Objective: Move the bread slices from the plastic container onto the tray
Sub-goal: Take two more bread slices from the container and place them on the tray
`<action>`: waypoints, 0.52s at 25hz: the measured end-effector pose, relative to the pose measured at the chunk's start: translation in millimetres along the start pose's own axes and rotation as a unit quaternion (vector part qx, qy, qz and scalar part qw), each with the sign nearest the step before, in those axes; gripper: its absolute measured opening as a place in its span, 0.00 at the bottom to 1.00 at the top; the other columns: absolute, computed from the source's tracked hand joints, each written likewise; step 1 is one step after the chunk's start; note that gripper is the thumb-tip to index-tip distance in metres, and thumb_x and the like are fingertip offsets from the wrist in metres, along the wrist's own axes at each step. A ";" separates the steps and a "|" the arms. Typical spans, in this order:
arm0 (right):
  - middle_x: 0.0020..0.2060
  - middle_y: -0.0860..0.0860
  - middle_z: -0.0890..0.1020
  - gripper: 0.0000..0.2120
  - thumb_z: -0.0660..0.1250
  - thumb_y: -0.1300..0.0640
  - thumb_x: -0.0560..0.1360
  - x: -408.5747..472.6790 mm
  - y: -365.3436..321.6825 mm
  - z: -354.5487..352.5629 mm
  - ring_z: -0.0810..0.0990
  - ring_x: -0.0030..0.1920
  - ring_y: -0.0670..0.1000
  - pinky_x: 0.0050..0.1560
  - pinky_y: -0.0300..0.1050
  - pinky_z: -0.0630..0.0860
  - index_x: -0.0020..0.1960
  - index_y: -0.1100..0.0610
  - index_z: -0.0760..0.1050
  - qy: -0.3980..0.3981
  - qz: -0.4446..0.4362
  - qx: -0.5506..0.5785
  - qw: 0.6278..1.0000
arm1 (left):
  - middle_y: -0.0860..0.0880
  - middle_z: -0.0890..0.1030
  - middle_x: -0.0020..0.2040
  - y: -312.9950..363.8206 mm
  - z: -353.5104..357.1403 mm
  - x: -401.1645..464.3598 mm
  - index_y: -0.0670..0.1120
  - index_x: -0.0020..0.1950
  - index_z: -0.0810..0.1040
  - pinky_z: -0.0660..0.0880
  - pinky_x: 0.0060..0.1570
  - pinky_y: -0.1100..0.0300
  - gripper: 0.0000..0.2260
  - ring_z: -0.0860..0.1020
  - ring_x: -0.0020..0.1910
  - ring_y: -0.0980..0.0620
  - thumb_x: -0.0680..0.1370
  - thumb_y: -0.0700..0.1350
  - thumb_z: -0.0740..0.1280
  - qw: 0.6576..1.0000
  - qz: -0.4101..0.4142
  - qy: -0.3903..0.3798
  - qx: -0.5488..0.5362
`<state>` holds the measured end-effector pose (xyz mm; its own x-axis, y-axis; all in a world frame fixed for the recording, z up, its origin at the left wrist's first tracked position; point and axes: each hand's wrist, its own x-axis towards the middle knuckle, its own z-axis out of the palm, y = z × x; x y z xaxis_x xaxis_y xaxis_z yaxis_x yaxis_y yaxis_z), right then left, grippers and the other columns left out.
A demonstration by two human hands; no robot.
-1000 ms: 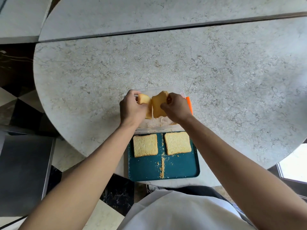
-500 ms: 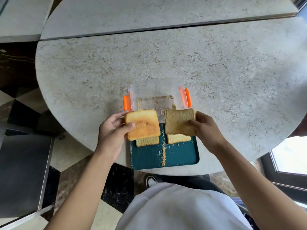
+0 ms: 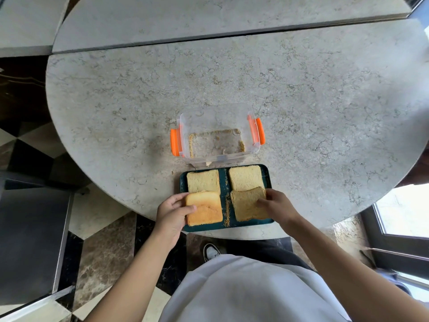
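Observation:
A dark teal tray point(image 3: 224, 182) lies at the near edge of the round stone table. Two pale bread slices rest on its far half, one at the left point(image 3: 203, 181) and one at the right point(image 3: 246, 177). My left hand point(image 3: 171, 211) grips a golden crust slice point(image 3: 204, 211) lying on the tray's near left. My right hand point(image 3: 277, 205) holds a browner slice point(image 3: 247, 204) on the near right, overlapping the far right slice a little. Behind the tray stands the clear plastic container point(image 3: 218, 135) with orange clips, holding only crumbs.
Crumbs run down the tray's middle. The stone table point(image 3: 325, 101) stretches wide around the container. A second stone slab lies beyond a dark seam at the back. Below the table edge are a checkered floor, my shoe and my white shirt.
Both hands lifted one slice each out of the container, carried them toward me and lowered them onto the near half of the tray. The container now holds only crumbs.

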<state>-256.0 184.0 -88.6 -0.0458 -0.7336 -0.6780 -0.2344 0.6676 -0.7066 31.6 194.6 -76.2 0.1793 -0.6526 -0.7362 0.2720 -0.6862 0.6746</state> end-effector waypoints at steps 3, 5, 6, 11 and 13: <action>0.41 0.56 0.83 0.04 0.69 0.64 0.73 4.1 8.8 0.0 0.81 0.39 0.53 0.38 0.46 0.77 0.48 0.61 0.80 0.010 0.009 -0.025 1.000 | 0.42 0.87 0.47 -8.2 5.7 7.3 0.42 0.55 0.81 0.83 0.39 0.51 0.20 0.86 0.46 0.45 0.69 0.24 0.71 1.000 -0.020 0.016 0.016; 0.44 0.56 0.83 0.05 0.69 0.62 0.74 5.6 11.2 -0.5 0.82 0.41 0.54 0.40 0.48 0.79 0.50 0.60 0.79 0.018 0.017 -0.027 0.999 | 0.40 0.86 0.48 -11.7 9.2 11.0 0.41 0.56 0.81 0.83 0.46 0.46 0.20 0.85 0.48 0.43 0.68 0.24 0.72 0.999 -0.027 0.029 0.036; 0.46 0.56 0.83 0.07 0.69 0.61 0.74 5.9 11.6 -0.6 0.82 0.44 0.55 0.42 0.49 0.80 0.52 0.59 0.78 0.022 0.021 -0.027 0.999 | 0.40 0.86 0.49 -13.0 10.8 12.7 0.42 0.56 0.81 0.82 0.49 0.43 0.20 0.85 0.48 0.42 0.68 0.25 0.72 0.998 -0.029 0.035 0.049; 0.45 0.50 0.81 0.11 0.66 0.55 0.76 -0.3 6.3 0.8 0.81 0.44 0.51 0.38 0.46 0.79 0.58 0.54 0.73 0.054 0.012 -0.127 0.990 | 0.40 0.85 0.49 -16.2 11.5 16.5 0.41 0.59 0.81 0.78 0.57 0.38 0.18 0.84 0.51 0.40 0.70 0.30 0.72 0.991 -0.044 0.048 0.118; 0.40 0.48 0.79 0.09 0.65 0.54 0.75 -2.6 3.2 0.7 0.77 0.38 0.47 0.31 0.40 0.70 0.55 0.54 0.73 0.064 -0.005 -0.190 0.980 | 0.41 0.85 0.50 -16.1 10.4 16.1 0.40 0.62 0.79 0.78 0.59 0.40 0.20 0.83 0.52 0.42 0.71 0.33 0.73 0.987 -0.047 0.049 0.143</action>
<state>-255.9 188.2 -89.3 -0.1567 -0.7659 -0.6235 -0.5787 0.5828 -0.5705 20.2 191.8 -98.4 0.2597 -0.5567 -0.7890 0.0166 -0.8144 0.5801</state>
